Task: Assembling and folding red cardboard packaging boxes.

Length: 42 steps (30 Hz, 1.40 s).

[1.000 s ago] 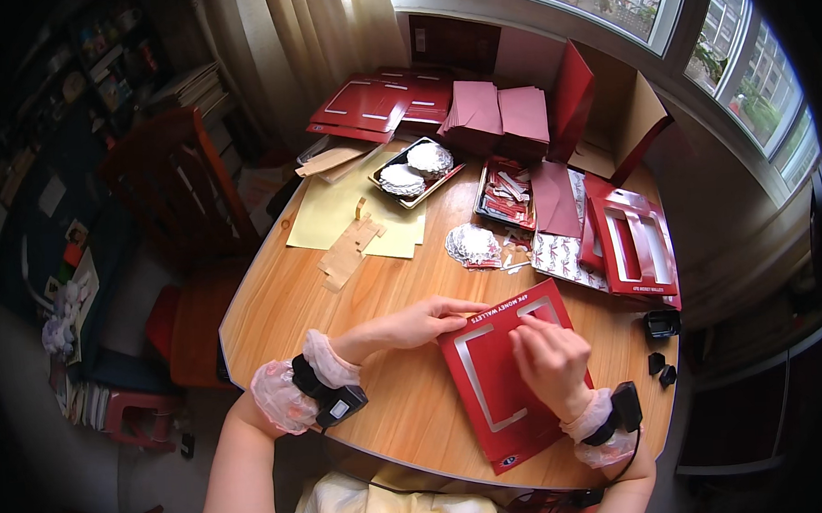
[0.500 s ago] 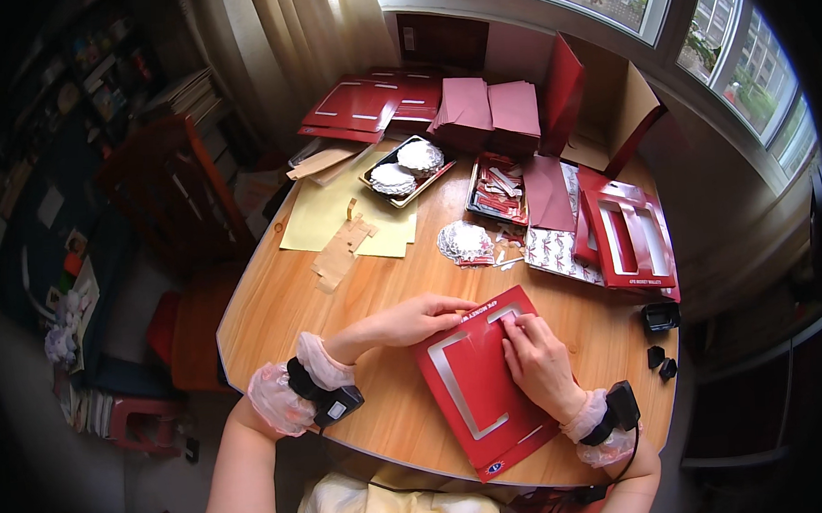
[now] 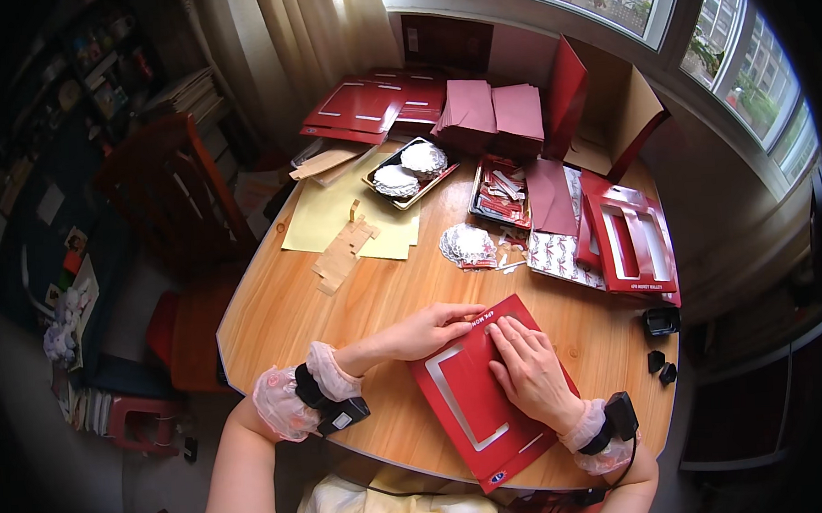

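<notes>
The person's left arm (image 3: 237, 475) comes up from the lower edge of my view, bent so that the forearm slants inward to the right. The left hand (image 3: 425, 333) reaches forward from a nearly straight wrist (image 3: 349, 358), back upward, its fingers (image 3: 462, 311) close together and its thumb just beneath them; I can't make out how firmly they grip. The right arm (image 3: 631, 499) rises from the other side and angles in to the left. That right hand (image 3: 531, 370) lies palm down, fingers long, nearly straight and side by side, the thumb (image 3: 502, 375) spread apart. The two hands are near each other, not touching.
</notes>
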Each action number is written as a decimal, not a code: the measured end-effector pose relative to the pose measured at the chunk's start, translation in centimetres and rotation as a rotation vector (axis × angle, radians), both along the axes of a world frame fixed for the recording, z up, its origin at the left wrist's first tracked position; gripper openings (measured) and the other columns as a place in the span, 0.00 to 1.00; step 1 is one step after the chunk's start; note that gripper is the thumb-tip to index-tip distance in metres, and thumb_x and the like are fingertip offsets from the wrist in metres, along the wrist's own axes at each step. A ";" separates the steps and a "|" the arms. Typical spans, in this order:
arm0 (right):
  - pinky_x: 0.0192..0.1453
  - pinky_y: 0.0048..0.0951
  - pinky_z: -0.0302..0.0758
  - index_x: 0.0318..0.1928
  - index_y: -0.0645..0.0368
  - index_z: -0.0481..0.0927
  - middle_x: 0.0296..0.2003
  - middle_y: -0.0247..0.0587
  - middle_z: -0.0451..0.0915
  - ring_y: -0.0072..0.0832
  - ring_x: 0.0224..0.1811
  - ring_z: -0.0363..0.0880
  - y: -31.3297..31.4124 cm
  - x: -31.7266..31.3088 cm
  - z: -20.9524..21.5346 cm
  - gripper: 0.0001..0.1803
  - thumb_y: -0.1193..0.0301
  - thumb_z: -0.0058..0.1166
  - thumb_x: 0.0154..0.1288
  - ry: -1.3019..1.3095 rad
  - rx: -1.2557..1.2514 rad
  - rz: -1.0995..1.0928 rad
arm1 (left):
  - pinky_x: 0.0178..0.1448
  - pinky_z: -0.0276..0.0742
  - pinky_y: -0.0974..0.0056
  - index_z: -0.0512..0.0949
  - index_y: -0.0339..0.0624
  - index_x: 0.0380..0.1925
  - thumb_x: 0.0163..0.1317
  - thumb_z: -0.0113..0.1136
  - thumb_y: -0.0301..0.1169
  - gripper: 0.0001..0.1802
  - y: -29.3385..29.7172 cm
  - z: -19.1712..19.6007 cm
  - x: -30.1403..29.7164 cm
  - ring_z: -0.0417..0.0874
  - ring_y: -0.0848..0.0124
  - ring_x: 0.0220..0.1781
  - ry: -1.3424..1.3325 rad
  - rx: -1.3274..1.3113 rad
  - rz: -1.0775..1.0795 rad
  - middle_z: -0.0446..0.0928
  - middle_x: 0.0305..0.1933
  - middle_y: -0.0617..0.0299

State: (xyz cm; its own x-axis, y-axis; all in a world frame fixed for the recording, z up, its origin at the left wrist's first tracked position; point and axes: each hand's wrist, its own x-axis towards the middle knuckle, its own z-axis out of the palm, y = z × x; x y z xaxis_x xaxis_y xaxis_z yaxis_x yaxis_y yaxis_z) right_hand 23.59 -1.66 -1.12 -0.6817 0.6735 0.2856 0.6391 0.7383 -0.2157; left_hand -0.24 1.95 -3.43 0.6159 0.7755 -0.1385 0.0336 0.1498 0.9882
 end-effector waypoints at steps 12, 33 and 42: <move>0.76 0.41 0.55 0.70 0.69 0.60 0.68 0.58 0.63 0.45 0.75 0.57 0.5 -0.2 1.6 0.39 0.52 0.49 0.70 -0.141 -0.128 0.250 | 0.76 0.57 0.63 0.55 0.39 0.74 0.75 0.44 0.29 0.29 0.0 0.4 0.0 0.62 0.65 0.75 0.078 0.194 -0.003 0.61 0.75 0.52; 0.76 0.40 0.56 0.63 0.71 0.70 0.62 0.54 0.72 0.44 0.72 0.63 -0.5 -1.5 0.8 0.36 0.49 0.49 0.70 -0.148 0.087 0.065 | 0.70 0.61 0.68 0.58 0.39 0.73 0.77 0.44 0.33 0.27 -0.8 0.0 1.8 0.66 0.75 0.66 -0.086 0.105 0.185 0.67 0.67 0.57; 0.73 0.42 0.62 0.61 0.73 0.71 0.60 0.58 0.72 0.48 0.69 0.66 -0.8 -1.5 0.1 0.35 0.51 0.52 0.69 -0.156 0.129 0.075 | 0.36 0.65 0.76 0.62 0.40 0.72 0.75 0.49 0.29 0.27 -1.0 0.8 2.2 0.66 0.86 0.35 -0.019 0.178 0.251 0.74 0.36 0.71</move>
State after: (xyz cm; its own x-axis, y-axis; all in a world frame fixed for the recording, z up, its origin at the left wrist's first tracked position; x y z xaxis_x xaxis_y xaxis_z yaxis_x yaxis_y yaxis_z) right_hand 22.07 -2.42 -1.05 -0.7716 0.5835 0.2536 0.5991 0.8004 -0.0188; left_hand 1.91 0.92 -2.68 0.4034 0.9147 0.0232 -0.0015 -0.0247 0.9997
